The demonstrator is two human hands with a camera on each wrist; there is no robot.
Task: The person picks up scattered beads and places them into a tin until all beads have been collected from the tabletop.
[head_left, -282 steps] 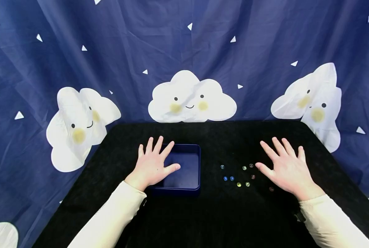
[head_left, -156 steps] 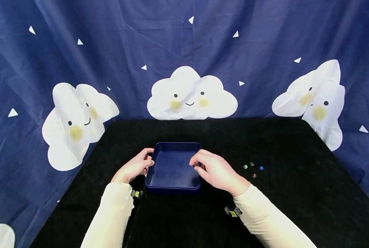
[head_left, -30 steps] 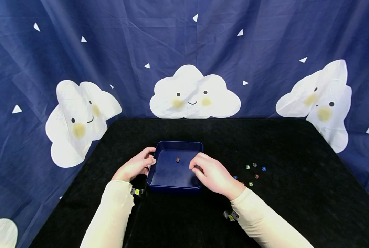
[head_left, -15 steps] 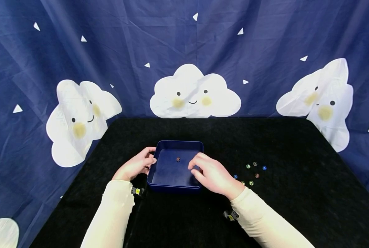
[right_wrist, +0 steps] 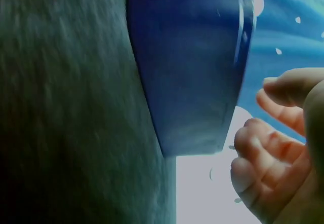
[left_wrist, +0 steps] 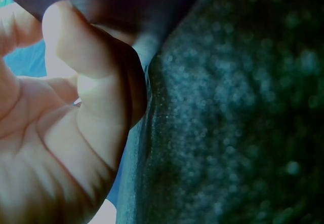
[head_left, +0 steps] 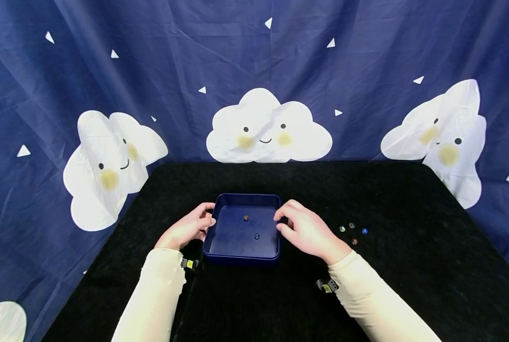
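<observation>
A shallow dark-blue box (head_left: 241, 259) stands on the black cloth, its side wall (right_wrist: 190, 67) filling the middle of the right wrist view. My left hand (head_left: 188, 228) grips the box's left wall, thumb at the rim and fingers outside. Two marbles lie inside: a reddish-brown marble (head_left: 246, 218) toward the back and a blue marble (head_left: 257, 236) nearer the front. Over the right rim hovers my right hand (head_left: 307, 232), fingers loosely bent. In the right wrist view its fingers (right_wrist: 245, 176) hold nothing visible.
Right of my right hand lie a green marble (head_left: 342, 229), a dark clear marble (head_left: 352, 225), a bright blue marble (head_left: 364, 231) and a red-brown marble (head_left: 354, 242). A blue curtain (head_left: 173, 61) with smiling clouds hangs behind the table.
Earliest, both hands were spread flat and all the marbles lay on the cloth. Over the last half second my right hand has drawn back rightward, and the blue marble has appeared in the box.
</observation>
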